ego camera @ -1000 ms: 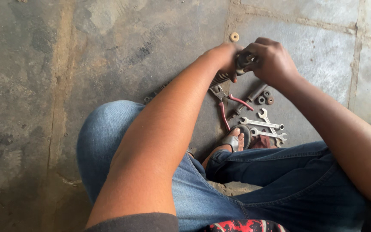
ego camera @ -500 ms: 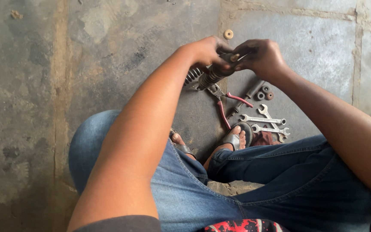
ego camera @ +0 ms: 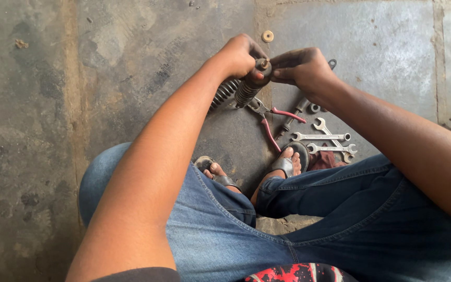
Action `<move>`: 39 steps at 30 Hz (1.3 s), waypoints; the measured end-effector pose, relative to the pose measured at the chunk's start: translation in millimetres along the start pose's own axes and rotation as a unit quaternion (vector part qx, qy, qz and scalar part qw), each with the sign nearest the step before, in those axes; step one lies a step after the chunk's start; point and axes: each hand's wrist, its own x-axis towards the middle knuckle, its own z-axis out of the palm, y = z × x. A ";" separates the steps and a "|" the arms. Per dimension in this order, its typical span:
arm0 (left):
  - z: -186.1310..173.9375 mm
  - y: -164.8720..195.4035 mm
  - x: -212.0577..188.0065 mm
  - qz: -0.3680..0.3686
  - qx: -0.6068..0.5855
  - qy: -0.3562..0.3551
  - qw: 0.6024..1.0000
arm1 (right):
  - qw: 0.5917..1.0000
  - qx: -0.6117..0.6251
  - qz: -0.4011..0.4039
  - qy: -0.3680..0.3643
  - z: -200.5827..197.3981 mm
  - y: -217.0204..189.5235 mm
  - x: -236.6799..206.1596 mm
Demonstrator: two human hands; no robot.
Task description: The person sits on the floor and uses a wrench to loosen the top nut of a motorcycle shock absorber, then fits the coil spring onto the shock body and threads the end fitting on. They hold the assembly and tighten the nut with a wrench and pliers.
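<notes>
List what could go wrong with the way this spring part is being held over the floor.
1. The left hand and right hand grip only the top end of the dark coil-spring shock absorber; it might slip or twist free.
2. If it drops, sandalled feet lie just below, toes bare.
3. Red-handled pliers and silver open-ended spanners lie loose on the concrete floor beside the feet, easy to step on.

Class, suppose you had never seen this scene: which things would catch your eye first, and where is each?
First, the two hands meeting at top centre: the left hand and the right hand both grip a coiled spring shock absorber held upright over the concrete floor. Just below lie red-handled pliers, and to their right several spanners, beside the person's sandalled foot.
</notes>
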 end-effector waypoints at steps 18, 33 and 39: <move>-43.2 20.6 -32.2 0.102 0.191 -0.099 0.971 | 0.996 0.028 0.020 -0.082 3.2 12.2 12.9; -32.6 69.8 -64.8 0.143 0.391 -0.043 0.908 | 0.921 -0.218 -0.255 -0.200 -7.5 45.2 28.8; -21.2 75.0 -64.7 0.171 0.405 -0.044 0.897 | 0.934 -0.240 -0.233 -0.128 2.7 66.8 24.3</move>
